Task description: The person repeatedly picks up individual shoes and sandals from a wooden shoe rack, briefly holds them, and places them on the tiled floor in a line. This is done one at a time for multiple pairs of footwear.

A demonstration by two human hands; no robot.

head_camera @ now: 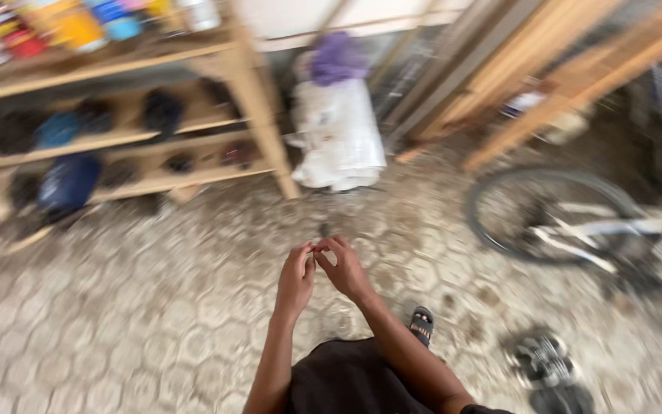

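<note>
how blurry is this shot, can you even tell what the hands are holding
Head view: strong motion blur smears the wooden shelf, white sack and bicycle wheel; even daylight, no glare. The left hand and right hand meet at the fingertips, pinching something too small and blurred to identify.

I see left hand [296,277] and right hand [344,268] meeting at fingertips, pinching something too small to tell | paved floor [155,307] below | bicycle wheel [549,215] right | wooden shelf [116,138] left

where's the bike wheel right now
In the head view the bike wheel lies on the paved floor at the right, below the leaning wooden planks, right of both hands.
</note>
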